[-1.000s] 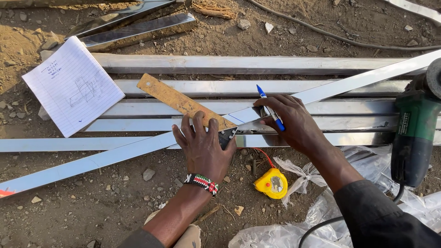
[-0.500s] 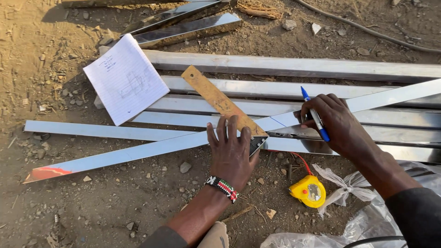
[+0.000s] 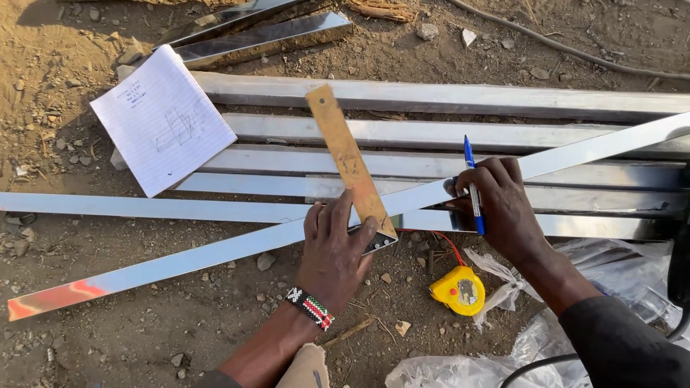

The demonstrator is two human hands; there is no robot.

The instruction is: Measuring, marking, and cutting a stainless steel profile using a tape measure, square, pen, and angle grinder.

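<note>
Head view: the landmark is the long shiny metal strip (image 3: 237, 248), which lies slantwise across a row of square steel tubes (image 3: 431, 133) on bare dirt ground (image 3: 144, 323). The left hand (image 3: 334, 248) rests on the near edge of the strip, fingers (image 3: 338, 215) spread flat and pressing down, the thumb against a brown try square (image 3: 350, 162) whose blade runs up and away across the strip and tubes. The right hand (image 3: 503, 208) sits further right along the strip, its fingers clamped round a blue pen (image 3: 473, 188) held tip down on or just over the metal; whether the tip touches cannot be told.

Just below the strip, between the two hands, a yellow tape measure (image 3: 458, 291) lies on the dirt, its red cord trailing toward the strip. Well above the strip's left half, a lined paper sheet (image 3: 164, 118) with a small sketch rests on the tube ends.

Risk, as a judgement: the strip is smooth and only balanced across the tubes, so if the left hand's pressure eases the square or the strip could slide and any line would run crooked. The strip's edges may also be sharp against bare fingers.

Containers: a clear plastic bag (image 3: 496, 359) lies crumpled below the strip at lower right; its contents cannot be made out.
</note>
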